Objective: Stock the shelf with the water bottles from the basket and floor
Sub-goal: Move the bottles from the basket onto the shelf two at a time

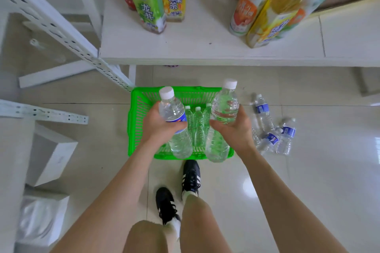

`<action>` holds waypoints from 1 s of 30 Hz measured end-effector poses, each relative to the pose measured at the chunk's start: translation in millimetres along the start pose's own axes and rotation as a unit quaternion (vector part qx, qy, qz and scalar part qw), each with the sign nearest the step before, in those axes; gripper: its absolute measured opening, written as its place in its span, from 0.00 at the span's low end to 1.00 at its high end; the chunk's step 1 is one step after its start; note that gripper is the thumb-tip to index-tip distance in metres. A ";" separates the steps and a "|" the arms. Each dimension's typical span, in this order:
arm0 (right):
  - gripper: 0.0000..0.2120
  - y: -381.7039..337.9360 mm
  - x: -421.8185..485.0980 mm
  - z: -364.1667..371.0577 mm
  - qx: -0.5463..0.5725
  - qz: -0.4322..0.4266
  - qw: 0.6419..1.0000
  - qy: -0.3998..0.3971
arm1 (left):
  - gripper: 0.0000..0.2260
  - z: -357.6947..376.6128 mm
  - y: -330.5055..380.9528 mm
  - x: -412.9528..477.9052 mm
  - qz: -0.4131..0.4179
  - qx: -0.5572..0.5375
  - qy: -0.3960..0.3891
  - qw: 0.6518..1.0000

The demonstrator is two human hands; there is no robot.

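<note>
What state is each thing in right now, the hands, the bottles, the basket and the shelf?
Left hand: grips a capped labelled water bottle.
Right hand: grips a capped second water bottle.
Green basket: on the floor, three bottles inside.
Floor bottles: loose right of the basket.
Shelf: holds upright tea bottles only.

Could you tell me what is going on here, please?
A person stands over a green plastic basket. The left hand grips a clear blue-labelled water bottle, the right hand a second clear water bottle. Three more bottles are in the basket, other bottles lie on the floor beside it, and the white shelf holds coloured drink bottles.
</note>
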State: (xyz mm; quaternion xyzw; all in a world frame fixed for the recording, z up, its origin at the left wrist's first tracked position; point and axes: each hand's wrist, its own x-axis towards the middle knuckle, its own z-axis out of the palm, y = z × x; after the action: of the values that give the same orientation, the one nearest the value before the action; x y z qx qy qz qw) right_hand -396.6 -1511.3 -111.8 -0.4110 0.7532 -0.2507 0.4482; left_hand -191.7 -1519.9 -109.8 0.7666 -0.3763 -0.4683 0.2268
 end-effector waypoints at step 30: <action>0.24 -216.6 -244.0 -187.6 0.079 -0.233 0.969 -0.036 | 0.28 -170.0 187.0 -305.5 0.204 -0.043 0.044 0.977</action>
State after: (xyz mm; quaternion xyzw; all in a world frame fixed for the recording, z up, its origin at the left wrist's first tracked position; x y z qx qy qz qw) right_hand -412.9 -1419.8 252.9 -0.5470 0.5979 -0.3920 0.4355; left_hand -193.8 -1394.4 266.3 0.6831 -0.4939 -0.3935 0.3668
